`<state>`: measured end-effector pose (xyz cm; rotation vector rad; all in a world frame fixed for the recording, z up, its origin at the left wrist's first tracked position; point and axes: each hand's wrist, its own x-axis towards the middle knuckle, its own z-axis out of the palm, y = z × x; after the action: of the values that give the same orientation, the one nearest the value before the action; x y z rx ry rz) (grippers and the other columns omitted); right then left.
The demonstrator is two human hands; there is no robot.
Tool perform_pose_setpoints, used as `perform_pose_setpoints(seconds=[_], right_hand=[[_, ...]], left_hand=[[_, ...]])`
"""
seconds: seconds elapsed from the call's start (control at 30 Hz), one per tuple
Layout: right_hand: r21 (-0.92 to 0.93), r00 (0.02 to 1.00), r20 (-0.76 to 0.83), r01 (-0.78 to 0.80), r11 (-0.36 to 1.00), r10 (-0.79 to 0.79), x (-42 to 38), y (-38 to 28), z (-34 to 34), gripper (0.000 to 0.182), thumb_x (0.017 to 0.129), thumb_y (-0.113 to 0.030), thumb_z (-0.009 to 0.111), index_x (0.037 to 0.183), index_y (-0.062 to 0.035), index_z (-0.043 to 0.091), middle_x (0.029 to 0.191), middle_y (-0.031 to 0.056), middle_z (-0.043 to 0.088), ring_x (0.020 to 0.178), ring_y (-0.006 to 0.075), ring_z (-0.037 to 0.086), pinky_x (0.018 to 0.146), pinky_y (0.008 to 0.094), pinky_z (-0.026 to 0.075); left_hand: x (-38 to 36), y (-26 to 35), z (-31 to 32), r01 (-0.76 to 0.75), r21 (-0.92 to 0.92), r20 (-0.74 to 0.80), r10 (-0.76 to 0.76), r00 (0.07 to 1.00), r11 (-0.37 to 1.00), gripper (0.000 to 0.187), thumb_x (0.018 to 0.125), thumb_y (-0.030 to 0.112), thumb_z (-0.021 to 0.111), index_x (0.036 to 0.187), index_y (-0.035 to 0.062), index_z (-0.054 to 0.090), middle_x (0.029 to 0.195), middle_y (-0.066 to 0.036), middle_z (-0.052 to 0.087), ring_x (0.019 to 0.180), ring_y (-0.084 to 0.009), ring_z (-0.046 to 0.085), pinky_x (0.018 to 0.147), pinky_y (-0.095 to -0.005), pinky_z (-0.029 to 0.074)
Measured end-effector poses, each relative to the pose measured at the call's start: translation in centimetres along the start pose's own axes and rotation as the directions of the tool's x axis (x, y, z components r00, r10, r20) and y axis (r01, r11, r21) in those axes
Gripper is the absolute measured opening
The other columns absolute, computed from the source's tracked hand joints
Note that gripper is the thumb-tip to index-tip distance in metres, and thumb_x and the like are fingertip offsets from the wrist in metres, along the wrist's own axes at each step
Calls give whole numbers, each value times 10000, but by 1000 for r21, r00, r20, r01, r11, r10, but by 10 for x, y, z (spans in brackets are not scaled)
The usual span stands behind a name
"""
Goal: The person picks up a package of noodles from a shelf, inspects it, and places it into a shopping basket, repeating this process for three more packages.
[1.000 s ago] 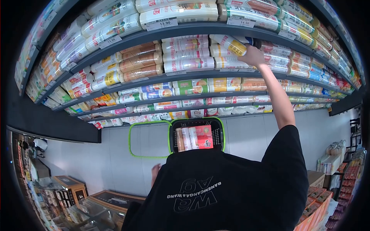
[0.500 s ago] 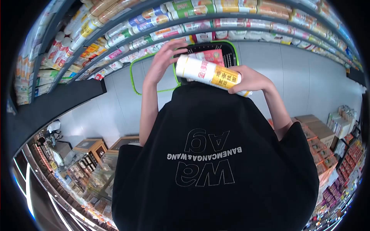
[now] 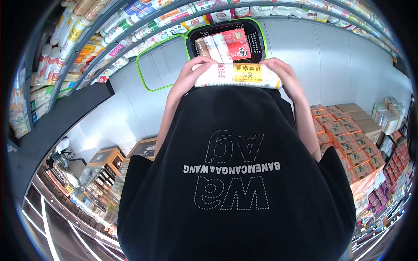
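Note:
A white and yellow pack of dried noodles lies level across the front of the black shirt, its printed side up. My left hand is closed around its left end, and my right hand grips the right end. Just beyond the pack stands a black shopping basket with a green rim on the floor. Inside it are a red box, a white and pink pack and a brownish pack. The basket's green handle is folded down to the left.
Shelves of packaged noodles curve around the far side and left. Grey floor tiles surround the basket. Stacked orange boxes stand at the right, beside brown cartons. Wooden display crates are behind at the left.
My left hand, open and apart from the pack before, now holds its left end. The pack has turned from slanted to level and come nearer the body, uncovering the basket's contents.

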<state>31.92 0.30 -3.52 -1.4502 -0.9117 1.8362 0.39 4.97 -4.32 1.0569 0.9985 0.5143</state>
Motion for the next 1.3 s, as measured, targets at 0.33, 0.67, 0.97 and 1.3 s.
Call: perform_pose_setpoints(seconds=[0.33,0.67,0.97,1.3], right_hand=[[-87,969,-190,146,986,-160,-3,13,15,220,943,-227,584,977,-15,630,955,26,625,934,85,550,868,235,423],[-77,968,-173,170,982,-181,-3,12,15,215,944,-225,582,962,-15,625,942,26,625,913,80,548,859,228,421],[-81,976,-120,174,981,-183,-16,1,13,239,866,-182,700,1041,-48,607,991,29,625,956,92,571,835,251,464],[-125,959,28,282,951,-281,-30,4,7,494,727,-75,819,1141,-67,551,1052,42,617,1006,117,582,861,271,495]], left_hand=[[-10,-7,10,-54,34,-161,59,985,998,171,938,150,582,1010,9,646,970,-42,628,947,-92,556,866,-248,424],[-18,-11,16,-62,27,-215,66,974,998,158,906,148,643,994,21,614,962,-29,610,957,-88,557,864,-247,432],[-16,-17,16,-79,77,-192,92,977,994,195,881,146,682,1009,18,609,965,-24,604,936,-81,561,839,-238,443],[-16,-18,18,-78,58,-153,86,984,995,182,882,131,674,1011,18,611,984,-25,606,949,-80,558,847,-233,443]])
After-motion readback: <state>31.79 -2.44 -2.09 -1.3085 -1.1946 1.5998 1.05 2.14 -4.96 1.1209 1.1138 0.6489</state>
